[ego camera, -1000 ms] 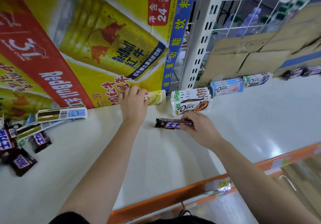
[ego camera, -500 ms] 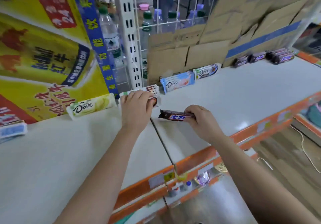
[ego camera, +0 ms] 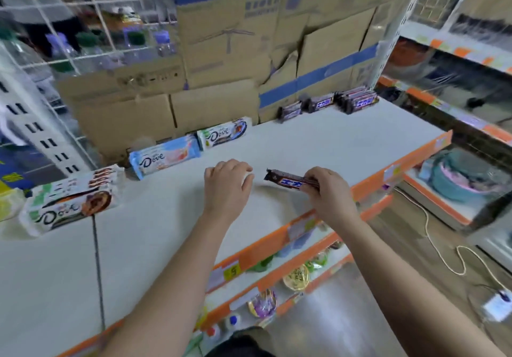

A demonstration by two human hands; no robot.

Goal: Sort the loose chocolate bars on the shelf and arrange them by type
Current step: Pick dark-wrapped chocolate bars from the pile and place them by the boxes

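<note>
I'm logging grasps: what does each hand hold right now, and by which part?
The right hand pinches the dark chocolate bar by its right end; the left hand holds nothing visible.

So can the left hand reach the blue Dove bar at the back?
Probably yes: the left hand looks empty, and only bare shelf lies between it and the blue Dove bar.

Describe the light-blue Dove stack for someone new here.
Cardboard boxes line the back of the white shelf. Against their foot, left of centre, stands the light-blue stack. It alone is blue-and-pink; the pack right of it and the stack left of it are white.
</note>
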